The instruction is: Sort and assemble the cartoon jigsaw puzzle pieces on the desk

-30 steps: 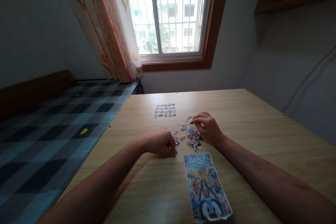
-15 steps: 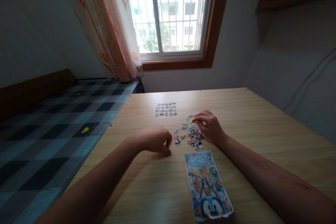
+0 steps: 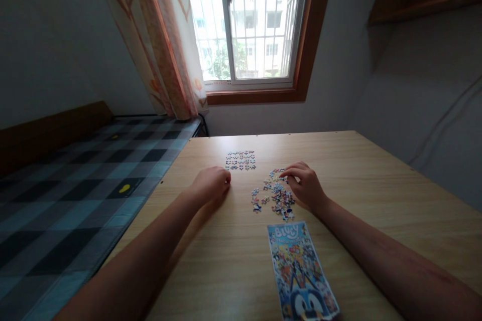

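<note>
My left hand [image 3: 212, 184] is closed in a pinch just above the table, near the lower left of a block of jigsaw pieces [image 3: 241, 161] laid out in neat rows. The puzzle piece it picked up is hidden by the fingers. At the right edge of a loose pile of puzzle pieces [image 3: 280, 198], my right hand [image 3: 303, 184] rests with its fingers loosely bent and reaching over the pile's top, thumb apart from them. A few pieces [image 3: 256, 207] lie scattered left of the pile.
A printed picture sheet [image 3: 301, 271] with a blue cartoon dog lies nearest me on the wooden table [image 3: 361, 175]. Left of the table is a bed with a checked cover [image 3: 75, 210]. A window [image 3: 259, 25] and curtain [image 3: 161, 40] are beyond, and a shelf [image 3: 425, 7] hangs upper right.
My left hand pinched a blue puzzle piece left of the pile, lifted it away and moved left and farther out toward the rows. The right hand has stayed almost still.
</note>
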`<state>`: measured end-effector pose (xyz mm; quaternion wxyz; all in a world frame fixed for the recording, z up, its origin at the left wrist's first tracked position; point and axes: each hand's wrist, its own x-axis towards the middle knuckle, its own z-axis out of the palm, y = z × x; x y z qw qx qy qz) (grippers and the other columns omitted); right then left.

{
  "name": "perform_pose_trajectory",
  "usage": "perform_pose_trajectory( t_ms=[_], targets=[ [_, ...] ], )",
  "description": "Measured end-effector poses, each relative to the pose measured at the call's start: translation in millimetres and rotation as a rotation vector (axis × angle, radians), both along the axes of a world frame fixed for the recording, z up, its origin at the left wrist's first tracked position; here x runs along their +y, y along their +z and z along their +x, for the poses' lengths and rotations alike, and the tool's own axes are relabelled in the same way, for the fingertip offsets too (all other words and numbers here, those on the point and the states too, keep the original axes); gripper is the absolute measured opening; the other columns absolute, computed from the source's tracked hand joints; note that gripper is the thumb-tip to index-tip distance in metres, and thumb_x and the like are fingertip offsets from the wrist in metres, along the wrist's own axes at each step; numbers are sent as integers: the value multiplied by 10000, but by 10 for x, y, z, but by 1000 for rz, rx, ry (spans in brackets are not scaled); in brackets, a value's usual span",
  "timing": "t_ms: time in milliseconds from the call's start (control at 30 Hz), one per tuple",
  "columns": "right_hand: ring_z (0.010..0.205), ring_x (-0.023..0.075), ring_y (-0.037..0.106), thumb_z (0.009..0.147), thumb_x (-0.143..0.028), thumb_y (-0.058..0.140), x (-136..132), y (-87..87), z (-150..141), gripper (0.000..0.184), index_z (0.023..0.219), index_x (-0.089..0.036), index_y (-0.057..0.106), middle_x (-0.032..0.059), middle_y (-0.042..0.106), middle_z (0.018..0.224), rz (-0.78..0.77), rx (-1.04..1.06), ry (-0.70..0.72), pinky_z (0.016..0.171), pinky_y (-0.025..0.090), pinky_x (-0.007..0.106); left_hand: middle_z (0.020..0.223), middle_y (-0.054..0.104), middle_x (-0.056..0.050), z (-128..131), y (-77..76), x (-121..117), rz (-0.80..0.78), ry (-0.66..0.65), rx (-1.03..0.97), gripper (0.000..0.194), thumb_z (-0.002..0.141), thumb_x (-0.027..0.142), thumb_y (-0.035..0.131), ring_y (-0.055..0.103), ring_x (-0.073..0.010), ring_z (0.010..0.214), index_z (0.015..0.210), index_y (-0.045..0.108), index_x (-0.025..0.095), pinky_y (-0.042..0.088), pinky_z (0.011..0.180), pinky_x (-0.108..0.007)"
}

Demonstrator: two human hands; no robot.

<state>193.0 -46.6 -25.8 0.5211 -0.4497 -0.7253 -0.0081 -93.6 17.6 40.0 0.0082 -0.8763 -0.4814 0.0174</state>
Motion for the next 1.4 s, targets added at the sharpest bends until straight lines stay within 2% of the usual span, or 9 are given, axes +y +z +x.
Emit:
perform_pose_trajectory(
  t_ms=[100,233,433,600,833,1067,1400],
  targets=[
    [821,214,623,782,-20,541,6,-4,19,285,750,-223,737,40,708,777,-1,19,-32,785,498,366,967,747,-30,-125,-161,176,92,-1,-148,213,835,279,556,652,-195,835,871,766,274,447,705,-268],
    [825,214,624,777,-25,537,7,-6,29,285,744,-224,738,41,710,784,-9,24,-33,786,498,358,984,749,-12,-249,-335,287,156,-22,-272,254,875,368,534,656,-177,802,900,771,279,459,708,-266],
    [821,215,621,779,-47,528,7,-14,29,270,728,-224,726,44,708,782,-34,56,-62,788,496,364,925,755,-17,-413,-445,403,105,-24,-425,276,858,414,559,633,-149,716,875,778,247,468,706,-261],
    [831,221,620,783,-62,525,9,-32,30,262,736,-224,726,50,709,792,-58,59,-63,792,499,378,929,744,-22,-433,-441,426,64,-13,-454,275,847,402,569,624,-138,715,881,784,234,454,696,-256],
    [834,225,622,779,-53,526,15,-37,27,272,730,-232,725,48,711,797,-58,49,-52,793,501,377,944,740,-35,-348,-421,361,95,89,-435,291,847,420,568,637,-168,767,869,786,229,450,709,-281],
    [839,222,624,782,-49,530,18,-54,40,270,747,-228,729,48,707,804,-60,48,-55,796,499,372,950,737,-28,-338,-444,368,94,70,-447,278,843,419,583,632,-164,757,890,789,240,444,707,-273],
    [827,216,631,760,-31,533,8,-8,25,281,722,-230,728,43,710,790,-53,70,-81,794,502,366,918,739,-30,-330,-374,349,90,66,-508,300,813,444,588,621,-155,712,871,780,221,454,685,-272]
  ],
)
